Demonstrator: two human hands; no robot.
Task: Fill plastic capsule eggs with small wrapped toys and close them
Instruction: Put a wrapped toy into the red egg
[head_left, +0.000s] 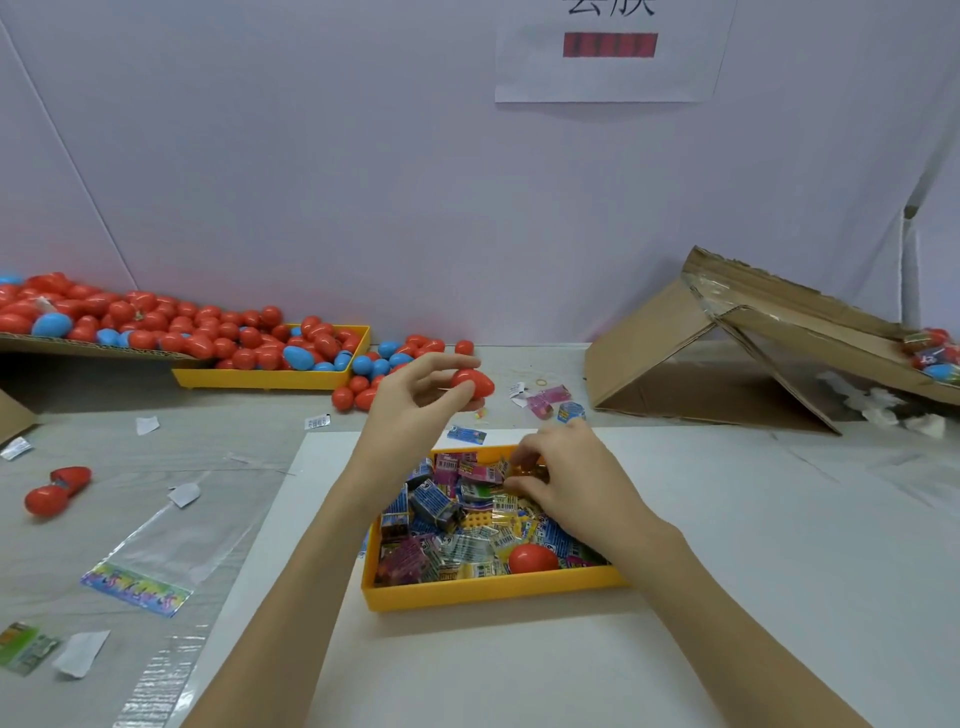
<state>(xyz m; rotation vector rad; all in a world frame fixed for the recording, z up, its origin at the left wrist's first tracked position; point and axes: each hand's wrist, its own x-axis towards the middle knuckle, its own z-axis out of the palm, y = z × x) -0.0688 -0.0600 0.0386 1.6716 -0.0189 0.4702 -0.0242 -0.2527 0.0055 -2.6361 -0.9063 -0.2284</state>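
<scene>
Left hand (415, 400) gripping red capsule egg (471, 383); right hand (563, 480) pinching wrapped toy (527, 470) in near yellow tray (488, 592). Lift one toy only, keep egg steady.

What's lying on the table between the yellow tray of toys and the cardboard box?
In the head view, between the yellow tray and cardboard box lie a pink packet and a blue packet.

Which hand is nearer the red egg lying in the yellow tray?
Right. The right hand reaches into the yellow tray just above the red egg; the left hand holds another egg beyond the tray.
</scene>
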